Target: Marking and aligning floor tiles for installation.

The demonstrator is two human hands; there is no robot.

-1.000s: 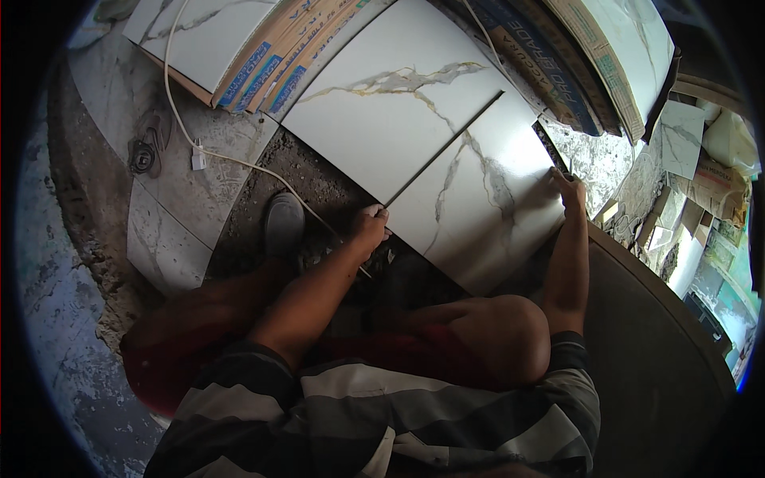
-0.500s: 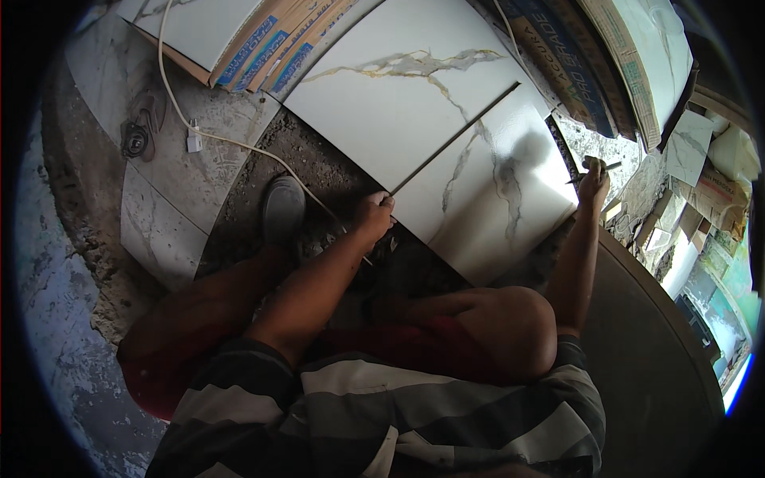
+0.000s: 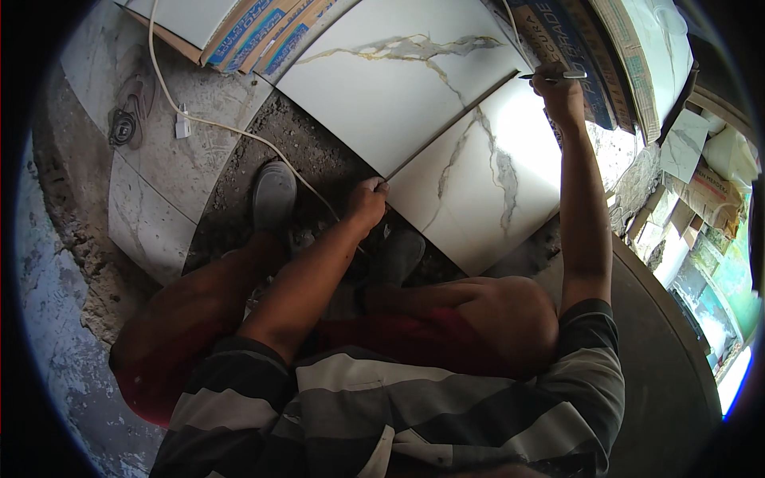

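Note:
A large glossy white tile (image 3: 351, 103) with grey and gold veins lies in front of me. Across it runs a thin dark straight strip (image 3: 454, 123), slanting from lower left to upper right. My left hand (image 3: 366, 207) is closed around the strip's near end at the tile's edge. In my right hand (image 3: 560, 97), gripped between closed fingers, is a slim pen (image 3: 574, 75) with a dark tip and a pale barrel. Its tip points left, close to the strip's far end; whether it touches the tile I cannot tell.
Cartoned tiles stand at the upper left (image 3: 263, 36) and upper right (image 3: 582, 64). A pale cable (image 3: 239, 131) loops over the floor past a white plug (image 3: 183, 123). Rubble (image 3: 279, 119) lies along the tile's left edge. A dark curved board (image 3: 661, 342) is at my right.
My right hand has moved up and left with the pen, from the tile's right corner to the strip's far end. My left hand keeps its hold on the near end.

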